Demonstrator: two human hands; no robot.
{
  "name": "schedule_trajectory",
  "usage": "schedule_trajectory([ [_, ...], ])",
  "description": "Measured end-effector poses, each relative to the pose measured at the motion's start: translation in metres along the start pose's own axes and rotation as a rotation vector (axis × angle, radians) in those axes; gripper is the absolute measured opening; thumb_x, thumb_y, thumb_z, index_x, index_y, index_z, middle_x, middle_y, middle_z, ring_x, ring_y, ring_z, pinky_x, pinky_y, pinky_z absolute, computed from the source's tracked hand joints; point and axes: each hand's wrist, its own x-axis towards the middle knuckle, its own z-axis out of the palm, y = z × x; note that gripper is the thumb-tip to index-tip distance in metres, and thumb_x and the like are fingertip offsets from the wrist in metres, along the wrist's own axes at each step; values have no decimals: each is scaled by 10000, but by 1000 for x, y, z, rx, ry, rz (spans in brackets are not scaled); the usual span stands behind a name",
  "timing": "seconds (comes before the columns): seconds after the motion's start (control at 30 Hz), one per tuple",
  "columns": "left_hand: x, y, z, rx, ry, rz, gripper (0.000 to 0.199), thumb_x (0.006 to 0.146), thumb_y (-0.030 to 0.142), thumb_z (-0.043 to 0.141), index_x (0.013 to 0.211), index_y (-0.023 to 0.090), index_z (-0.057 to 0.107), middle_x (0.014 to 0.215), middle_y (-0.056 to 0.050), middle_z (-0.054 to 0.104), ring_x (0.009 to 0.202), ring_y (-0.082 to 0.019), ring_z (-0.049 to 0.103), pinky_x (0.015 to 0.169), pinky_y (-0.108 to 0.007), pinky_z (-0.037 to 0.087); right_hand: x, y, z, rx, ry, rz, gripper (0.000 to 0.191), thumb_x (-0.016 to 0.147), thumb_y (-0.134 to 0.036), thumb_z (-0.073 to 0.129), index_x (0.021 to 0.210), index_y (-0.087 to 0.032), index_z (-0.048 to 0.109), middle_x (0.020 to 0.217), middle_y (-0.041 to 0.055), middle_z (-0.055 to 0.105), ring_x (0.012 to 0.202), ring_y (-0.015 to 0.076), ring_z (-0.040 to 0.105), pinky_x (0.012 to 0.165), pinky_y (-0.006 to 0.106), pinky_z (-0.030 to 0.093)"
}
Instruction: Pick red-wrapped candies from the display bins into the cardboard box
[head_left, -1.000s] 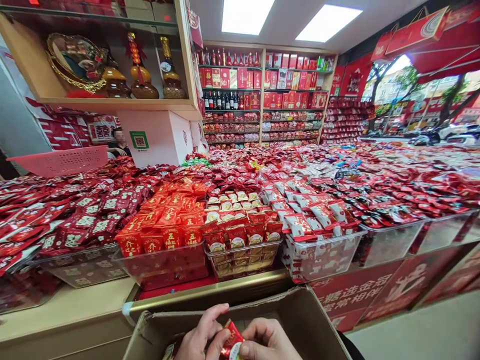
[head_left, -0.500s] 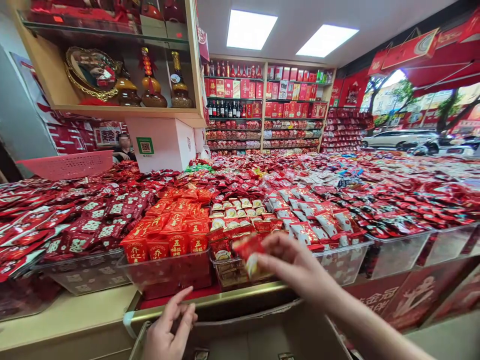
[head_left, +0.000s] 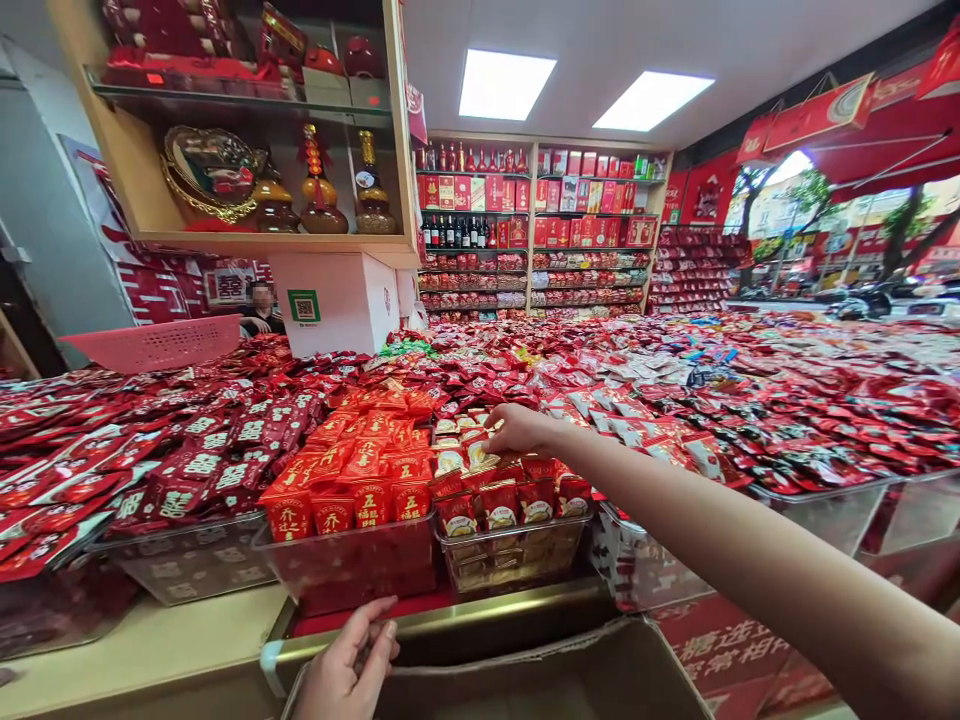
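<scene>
My right hand [head_left: 521,432] reaches over a clear bin [head_left: 517,550] of red-and-gold wrapped candies. Its fingers are closed on a small candy packet [head_left: 480,452] at the back rows of that bin; the fingertips are partly hidden. More packets [head_left: 500,503] stand upright in a row at the bin's front. My left hand [head_left: 352,660] hovers at the left rim of an open cardboard box [head_left: 570,675], fingers loosely bent and apart, holding nothing.
To the left is a bin of bright red packets [head_left: 345,515]; maroon packets [head_left: 217,460] lie beyond it. White-and-red packets [head_left: 675,445] fill the bin at right. A display cabinet [head_left: 255,240] overhangs the back left, near a pink basket [head_left: 161,345]. A person [head_left: 261,310] is behind.
My right hand has moved away from the bin's front to its back rows, and the packet now lies among the others there. My left hand stays near the box rim. The view has shifted slightly.
</scene>
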Motion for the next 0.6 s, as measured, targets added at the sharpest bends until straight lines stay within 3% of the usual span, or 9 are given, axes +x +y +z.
schedule_trajectory([
  [0.27, 5, -6, -1, 33, -64, -40, 347, 743, 465, 475, 1000, 241, 536, 750, 1, 682, 723, -185, 645, 646, -264, 519, 1, -5, -5, -140, -126, -77, 104, 665, -157, 605, 763, -133, 579, 508, -8, 577, 447, 100, 508, 413, 197, 338],
  [0.43, 5, -2, -1, -3, -43, -48, 337, 715, 467, 507, 952, 237, 575, 765, -3, 696, 716, -190, 652, 630, -258, 520, 2, -3, -5, -214, -128, -125, 109, 653, -192, 614, 752, -147, 608, 580, 0, 598, 519, 106, 538, 462, 199, 373],
  [0.6, 5, 8, -4, 8, -32, -54, 339, 683, 469, 528, 900, 222, 609, 691, -2, 695, 693, -198, 659, 614, -258, 521, -1, -10, -5, -309, -45, -163, 200, 624, -238, 642, 800, -144, 632, 681, 25, 615, 589, 120, 528, 481, 207, 360],
])
